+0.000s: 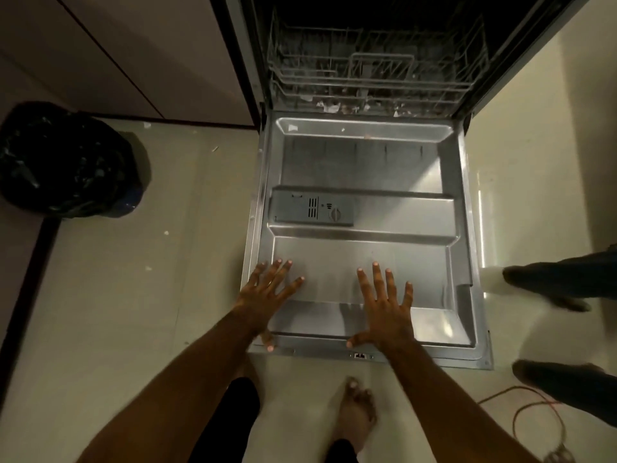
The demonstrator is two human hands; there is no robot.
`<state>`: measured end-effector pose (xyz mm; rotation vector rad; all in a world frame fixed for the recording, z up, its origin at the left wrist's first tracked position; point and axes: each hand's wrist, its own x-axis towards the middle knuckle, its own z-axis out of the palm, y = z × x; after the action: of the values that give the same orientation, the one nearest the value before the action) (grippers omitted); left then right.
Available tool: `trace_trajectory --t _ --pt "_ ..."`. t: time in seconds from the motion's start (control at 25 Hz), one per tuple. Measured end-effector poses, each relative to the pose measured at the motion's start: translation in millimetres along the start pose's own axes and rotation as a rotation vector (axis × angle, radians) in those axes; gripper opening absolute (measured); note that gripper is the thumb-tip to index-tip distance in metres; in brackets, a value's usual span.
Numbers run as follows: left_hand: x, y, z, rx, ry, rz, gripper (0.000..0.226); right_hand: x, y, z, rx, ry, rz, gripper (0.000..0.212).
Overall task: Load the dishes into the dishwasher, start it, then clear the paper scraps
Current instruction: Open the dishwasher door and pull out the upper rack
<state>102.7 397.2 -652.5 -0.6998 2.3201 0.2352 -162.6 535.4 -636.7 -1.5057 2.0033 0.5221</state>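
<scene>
Two hands at front edge of lowered dishwasher door (364,168): left hand (267,292), right hand (384,309), fingers (377,279) spread straight, gripping nothing. Advice: keep pressure even on both sides, no jolt. Rack (377,78) behind door: dishes not discernible, paper scraps (329,105) along its front. Bagged bin (66,158) left of door, contents unclear.

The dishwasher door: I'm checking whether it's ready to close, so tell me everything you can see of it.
The dishwasher door is folded fully down, inner face up. It looks like dull stainless steel, stepped in shallow panels with a raised rim. A grey detergent dispenser with a round knob sits left of centre. Paper scraps lie near its hinge end. The left hand and right hand lie flat, fingers spread, on its near end, thumbs at the front edge.
</scene>
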Motion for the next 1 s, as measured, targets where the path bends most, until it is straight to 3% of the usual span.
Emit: trace_trajectory --t 0.2,0.4,0.52,0.68,0.88,1.0 --pt "12.5 -1.5 8.5 -0.004 -0.032 0.059 0.170 5.4 2.7 11.3 0.028 -0.008 -0.006 0.168" --pt "15.1 -25.4 -59.4 -0.086 0.073 0.037 0.162 1.4 7.5 -39.4 0.170 0.046 0.055 0.159" --pt "15.5 -55.4 -131.4 -0.030 0.171 0.020 0.158 1.9 11.5 -107.0 0.191 0.150 0.074 0.153" --pt "17.9 -103.5 -246.9 0.030 0.339 0.011 0.155 11.5 14.6 -228.9 0.120 0.377 0.081 0.123" --pt "26.7 -167.9 -411.0 0.093 0.731 -0.086 0.153 40.8 27.1 -398.9 0.118 0.785 0.055 0.109" --pt "36.6 -193.7 -481.0 -0.044 0.715 -0.113 0.142 67.8 37.5 -472.4 0.098 0.853 0.046 0.103"
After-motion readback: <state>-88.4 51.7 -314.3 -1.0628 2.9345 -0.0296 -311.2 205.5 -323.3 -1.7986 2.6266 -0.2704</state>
